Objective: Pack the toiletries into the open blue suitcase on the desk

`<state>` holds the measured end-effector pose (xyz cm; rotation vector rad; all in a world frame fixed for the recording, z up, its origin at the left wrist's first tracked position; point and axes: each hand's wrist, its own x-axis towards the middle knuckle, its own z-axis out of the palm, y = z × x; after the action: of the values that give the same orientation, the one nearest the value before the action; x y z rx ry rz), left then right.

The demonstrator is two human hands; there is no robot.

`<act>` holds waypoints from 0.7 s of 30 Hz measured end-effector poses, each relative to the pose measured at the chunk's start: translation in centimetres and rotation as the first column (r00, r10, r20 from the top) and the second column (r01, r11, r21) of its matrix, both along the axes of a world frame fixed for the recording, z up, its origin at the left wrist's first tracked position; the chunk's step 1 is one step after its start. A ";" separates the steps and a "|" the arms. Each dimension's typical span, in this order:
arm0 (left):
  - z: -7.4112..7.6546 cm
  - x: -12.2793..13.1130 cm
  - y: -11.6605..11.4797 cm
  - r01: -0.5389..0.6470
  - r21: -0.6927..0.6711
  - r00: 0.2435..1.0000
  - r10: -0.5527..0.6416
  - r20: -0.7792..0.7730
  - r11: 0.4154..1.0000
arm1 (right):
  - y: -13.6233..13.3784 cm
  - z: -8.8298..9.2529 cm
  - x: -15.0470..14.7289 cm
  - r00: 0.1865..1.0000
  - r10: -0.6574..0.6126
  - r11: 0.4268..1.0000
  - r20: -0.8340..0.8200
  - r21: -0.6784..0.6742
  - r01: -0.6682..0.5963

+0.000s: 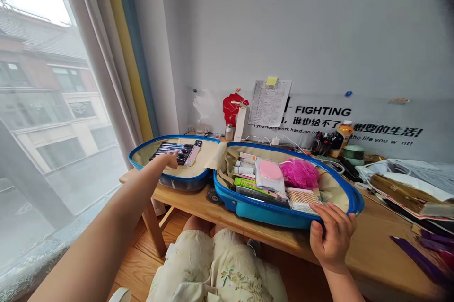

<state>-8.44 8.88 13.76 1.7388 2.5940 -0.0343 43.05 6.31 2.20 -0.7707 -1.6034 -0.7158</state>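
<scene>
Blue suitcase open on counter. Slim-tool blister pack in left shell; left hand at it, grip unclear. Right hand loosely spread at rim, near cotton swabs. Best keep pack flat, rim steady.

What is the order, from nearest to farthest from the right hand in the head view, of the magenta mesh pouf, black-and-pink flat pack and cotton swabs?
1. Cotton swabs: just beside the right hand, in the blue case's right half.
2. Magenta mesh pouf: behind the swabs.
3. Black-and-pink flat pack: left half, at the left hand.
</scene>
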 end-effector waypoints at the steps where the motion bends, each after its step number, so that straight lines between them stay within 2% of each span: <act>1: -0.5 0.1 0.2 0.005 -0.028 1.000 -0.006 -0.012 1.000 | 0.0 0.0 0.0 1.000 0.003 1.000 -0.005 -0.006 -0.003; 3: -1.0 0.4 0.5 0.039 -0.063 0.998 -0.042 -0.038 0.997 | 0.0 -0.1 0.0 1.000 0.008 1.000 -0.012 -0.011 -0.008; 6: -1.1 0.7 0.8 0.141 -0.078 0.987 -0.146 -0.066 0.987 | -0.1 0.0 -0.1 1.000 0.001 1.000 -0.021 -0.011 -0.001; 9: -0.7 0.9 0.7 0.197 -0.073 0.976 -0.203 -0.084 0.978 | -0.2 0.2 -0.3 1.000 -0.008 1.000 -0.020 -0.014 0.008; 12: 0.1 0.9 0.3 0.185 -0.021 0.976 -0.186 -0.112 0.983 | -0.4 0.5 -0.4 1.000 0.004 1.000 -0.003 0.006 -0.004; 15: 1.6 0.8 -0.3 0.142 0.053 0.981 -0.133 -0.143 0.988 | -0.6 0.8 -0.5 1.000 0.021 1.000 0.009 0.022 -0.021; 18: 4.0 1.2 -1.1 0.142 0.118 0.978 -0.121 -0.171 0.983 | -0.6 0.9 -0.5 1.000 0.012 1.000 0.011 0.013 -0.013; 21: 6.8 3.1 -2.3 0.278 0.209 0.948 -0.234 -0.214 0.937 | -0.6 0.9 -0.6 1.000 0.008 1.000 0.011 0.010 -0.008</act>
<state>-5.30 6.59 20.52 2.2550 2.5618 0.1209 42.47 5.69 3.06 -0.7537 -1.6107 -0.7233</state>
